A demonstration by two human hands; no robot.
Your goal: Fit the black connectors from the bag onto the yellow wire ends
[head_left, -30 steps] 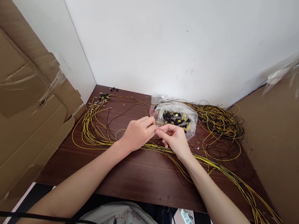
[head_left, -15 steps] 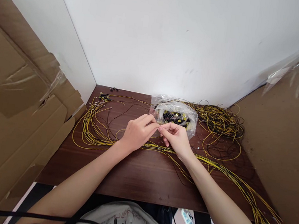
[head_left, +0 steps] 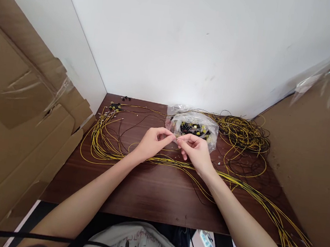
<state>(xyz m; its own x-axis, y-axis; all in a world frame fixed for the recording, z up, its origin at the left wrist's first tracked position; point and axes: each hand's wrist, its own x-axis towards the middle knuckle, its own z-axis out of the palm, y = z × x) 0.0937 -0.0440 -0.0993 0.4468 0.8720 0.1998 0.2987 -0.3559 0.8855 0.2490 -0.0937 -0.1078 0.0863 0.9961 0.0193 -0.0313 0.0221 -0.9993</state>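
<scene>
My left hand (head_left: 155,143) and my right hand (head_left: 196,152) meet above the middle of the table, thumb and forefinger pinched on each. Whatever sits between their fingertips is too small to make out. Just beyond the fingers lies a clear plastic bag (head_left: 213,136), its mouth showing black and yellow small parts (head_left: 193,129). Beneath my wrists, a long bundle of yellow and black wires (head_left: 250,186) runs across the table. At the left the bundle bends back, and its wire ends (head_left: 101,121) fan out with pale tips.
A tangled heap of yellow and black wires (head_left: 241,135) rests at the back right. Small black and yellow pieces (head_left: 114,106) lie at the back left of the brown table (head_left: 150,198). Cardboard walls (head_left: 26,122) flank both sides, and a white wall (head_left: 174,44) stands behind.
The fingers of my left hand have turned and straightened a little, with the fingertips still close to my right hand's. My right hand has barely moved.
</scene>
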